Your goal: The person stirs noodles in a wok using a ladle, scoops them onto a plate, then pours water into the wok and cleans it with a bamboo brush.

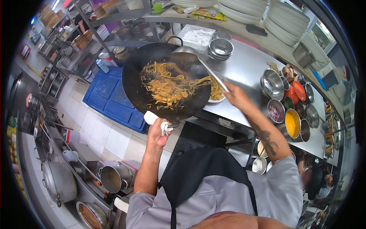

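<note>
A large dark wok (131, 89) is held up, tilted, beside the steel counter. My left hand (155, 131) is closed around its near handle, with a white cloth (151, 118) wrapped between. Stir-fried noodles (164, 89) with vegetable pieces lie in the wok, and a strand of them reaches over its right rim. My right hand (237, 95) grips the long handle of a metal wok ladle (213, 72), whose bowl is at the wok's far rim. Under that right rim, a white plate (222, 100) on the counter carries more noodles; the wok hides part of it.
Stacked metal bowls (221, 47) stand on the steel counter (244, 57). Further right are a pot of yellow liquid (292, 123) and a bowl of sliced onion (276, 110). A blue lidded bin (110, 95) stands left, behind the wok. White plates (288, 23) fill the upper shelf.
</note>
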{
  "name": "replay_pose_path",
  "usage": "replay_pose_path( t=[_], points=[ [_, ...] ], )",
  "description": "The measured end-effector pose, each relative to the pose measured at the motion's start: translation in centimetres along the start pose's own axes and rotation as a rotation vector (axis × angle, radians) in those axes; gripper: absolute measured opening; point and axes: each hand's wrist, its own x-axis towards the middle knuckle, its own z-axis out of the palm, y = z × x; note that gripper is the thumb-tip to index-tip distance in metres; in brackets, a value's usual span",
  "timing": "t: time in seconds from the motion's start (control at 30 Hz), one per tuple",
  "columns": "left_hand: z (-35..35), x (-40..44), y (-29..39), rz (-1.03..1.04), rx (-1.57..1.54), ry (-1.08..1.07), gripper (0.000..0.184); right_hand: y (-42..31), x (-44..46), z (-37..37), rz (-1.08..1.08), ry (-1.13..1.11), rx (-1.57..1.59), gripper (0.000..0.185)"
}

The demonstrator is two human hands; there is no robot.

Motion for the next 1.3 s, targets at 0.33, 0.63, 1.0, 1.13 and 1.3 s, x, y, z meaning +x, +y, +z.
replay_pose_path(
  t=[0.33, 0.63, 1.0, 1.13, 1.3],
  points=[
    [1.9, -0.8, 0.0, 0.025, 0.047, 0.006, 0.003, -7.9, 2.8, 11.3, 0.25, -0.299, 0.426, 0.047],
    [1.7, 0.0, 1.0, 0.014, -0.031, 0.019, 0.012, -2.6, -3.6, -0.2, -0.177, -0.339, -0.561, 0.054],
    [2.9, 0.3, 1.2, 0.024, -0.029, 0.004, 0.01, -1.4, -3.6, 5.6, -0.204, -0.271, -0.107, 0.047],
    [2.6, 0.4, 1.4, 0.008, -0.071, 0.027, 0.006, 2.2, -5.6, -2.7, -0.382, -0.258, -0.677, 0.051],
    [2.6, 0.6, 1.0, -0.013, -0.093, 0.01, 0.011, 2.3, 1.3, -1.5, -0.312, -0.163, -0.456, 0.052]
  ],
)
